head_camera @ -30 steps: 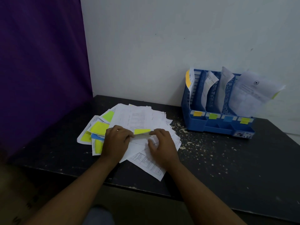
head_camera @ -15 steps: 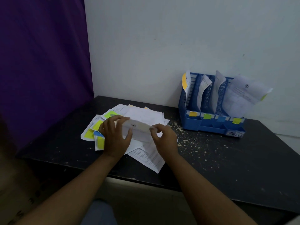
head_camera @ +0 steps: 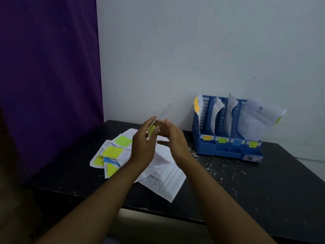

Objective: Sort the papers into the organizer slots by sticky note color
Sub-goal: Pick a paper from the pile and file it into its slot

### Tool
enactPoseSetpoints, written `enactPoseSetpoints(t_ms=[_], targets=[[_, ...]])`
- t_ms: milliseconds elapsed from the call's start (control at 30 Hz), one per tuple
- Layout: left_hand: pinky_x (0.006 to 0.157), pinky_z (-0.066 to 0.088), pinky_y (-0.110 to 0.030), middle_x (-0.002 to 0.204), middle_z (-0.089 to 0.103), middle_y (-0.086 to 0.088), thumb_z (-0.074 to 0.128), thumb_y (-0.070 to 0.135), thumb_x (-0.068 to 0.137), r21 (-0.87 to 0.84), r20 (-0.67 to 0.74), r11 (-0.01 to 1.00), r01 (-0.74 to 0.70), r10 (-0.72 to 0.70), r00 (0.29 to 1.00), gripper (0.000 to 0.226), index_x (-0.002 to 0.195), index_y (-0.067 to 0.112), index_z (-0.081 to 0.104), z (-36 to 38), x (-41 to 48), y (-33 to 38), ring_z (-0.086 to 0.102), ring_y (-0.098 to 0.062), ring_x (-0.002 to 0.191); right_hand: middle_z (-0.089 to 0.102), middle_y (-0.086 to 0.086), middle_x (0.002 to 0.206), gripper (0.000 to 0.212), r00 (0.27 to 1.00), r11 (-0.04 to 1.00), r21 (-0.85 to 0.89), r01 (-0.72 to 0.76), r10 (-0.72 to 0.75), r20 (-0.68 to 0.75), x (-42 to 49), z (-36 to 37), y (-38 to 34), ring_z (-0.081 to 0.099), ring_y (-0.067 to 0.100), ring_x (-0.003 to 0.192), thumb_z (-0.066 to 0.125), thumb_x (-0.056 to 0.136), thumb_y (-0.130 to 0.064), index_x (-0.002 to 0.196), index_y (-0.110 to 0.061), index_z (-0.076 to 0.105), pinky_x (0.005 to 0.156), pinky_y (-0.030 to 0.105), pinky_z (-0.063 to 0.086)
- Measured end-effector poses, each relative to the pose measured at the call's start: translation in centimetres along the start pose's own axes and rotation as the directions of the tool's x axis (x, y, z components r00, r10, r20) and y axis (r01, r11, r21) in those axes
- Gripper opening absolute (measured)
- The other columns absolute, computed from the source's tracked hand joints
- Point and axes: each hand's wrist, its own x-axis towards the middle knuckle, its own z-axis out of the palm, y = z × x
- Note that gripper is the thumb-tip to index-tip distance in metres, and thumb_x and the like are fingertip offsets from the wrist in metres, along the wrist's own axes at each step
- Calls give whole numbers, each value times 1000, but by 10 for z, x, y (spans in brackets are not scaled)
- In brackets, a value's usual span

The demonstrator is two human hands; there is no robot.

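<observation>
My left hand [head_camera: 143, 147] and my right hand [head_camera: 174, 138] are raised above the pile, palms facing each other. Between their fingertips stands a white paper with a yellow-green sticky note [head_camera: 150, 131], seen edge-on and blurred. The pile of white papers [head_camera: 163, 180] lies fanned on the black table, showing green [head_camera: 123, 140], yellow [head_camera: 112, 151] and blue [head_camera: 109, 160] sticky notes on its left side. The blue organizer [head_camera: 207, 148] stands at the back right with four slots labelled orange [head_camera: 207, 137], green [head_camera: 222, 140], blue [head_camera: 236, 142] and yellow [head_camera: 252, 144]. Each slot holds paper.
The black table [head_camera: 255, 191] is speckled with pale crumbs near the organizer. Its front edge runs just below the pile. A purple curtain [head_camera: 49, 76] hangs on the left and a white wall [head_camera: 193, 50] is behind.
Both hands have lifted from the pile, taking one paper with a yellow-green note up with them and turning it upright. The view has shifted slightly.
</observation>
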Motion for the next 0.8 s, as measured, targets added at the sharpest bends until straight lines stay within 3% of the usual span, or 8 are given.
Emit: enactPoseSetpoints(t_ms=[133, 267, 367, 467, 533, 600, 700, 800], targets=[[90, 56, -23, 110, 74, 11, 52, 29, 111, -63, -205, 997, 37, -49, 978, 25, 126, 17, 69, -10, 17, 16, 71, -5, 106, 74, -14, 119, 24, 980, 963, -214, 165, -185, -78, 3, -10, -4, 68, 5, 111, 65, 103, -28, 126, -26, 71, 95, 31, 55], [86, 57, -22, 104, 73, 12, 54, 29, 111, -146, -236, 989, 34, -68, 969, 15, 115, 24, 67, -18, 36, 28, 69, 6, 92, 59, -16, 135, 52, 893, 850, -509, 134, -326, -310, 8, -35, 9, 53, 8, 126, 75, 91, -34, 140, -33, 56, 107, 34, 47], [87, 58, -31, 98, 74, 14, 56, 30, 110, -152, -218, 988, 19, -52, 975, 15, 101, 33, 67, -20, 48, 33, 70, 0, 89, 56, -12, 141, 71, 893, 915, -402, 38, -211, -398, 11, -49, 11, 52, 11, 132, 75, 85, -54, 147, -35, 47, 112, 43, 48], [83, 56, -31, 92, 73, 14, 57, 31, 109, -130, -208, 991, 13, -40, 977, 17, 96, 32, 67, -16, 56, 41, 67, 4, 81, 64, -9, 130, 66, 893, 965, -263, -15, -105, -438, 8, -57, 6, 63, 10, 118, 75, 89, -53, 145, -30, 50, 101, 42, 58], [80, 57, -32, 91, 73, 13, 58, 33, 109, -125, -194, 992, 16, -40, 980, 16, 97, 29, 68, -14, 60, 45, 67, 4, 79, 70, -9, 117, 46, 884, 965, -258, -38, -88, -459, 5, -65, 1, 68, 8, 106, 72, 95, -49, 132, -24, 62, 94, 40, 61], [78, 58, -33, 90, 73, 11, 60, 34, 107, -130, -181, 991, 8, -31, 983, 14, 100, 26, 68, -12, 62, 48, 67, -1, 80, 73, -7, 96, 29, 881, 954, -296, -41, -105, -461, 3, -74, -1, 69, 5, 88, 67, 99, -48, 105, -20, 72, 81, 36, 62], [79, 56, -32, 91, 72, 10, 66, 37, 104, -106, -162, 994, 11, -28, 986, 12, 106, 25, 66, -9, 65, 51, 67, -8, 83, 69, 1, 80, 32, 845, 954, -299, -14, -149, -513, 1, -83, -4, 63, 0, 68, 63, 103, -43, 86, -17, 68, 61, 20, 52], [78, 57, -36, 95, 72, 10, 68, 42, 101, -50, -103, 995, 85, -90, 991, 11, 106, 32, 64, -5, 64, 47, 69, -18, 88, 74, 5, 91, 32, 807, 978, -208, 14, -134, -576, 0, -88, -7, 71, 18, 84, 61, 104, -44, 95, -14, 69, 73, 36, 61]])
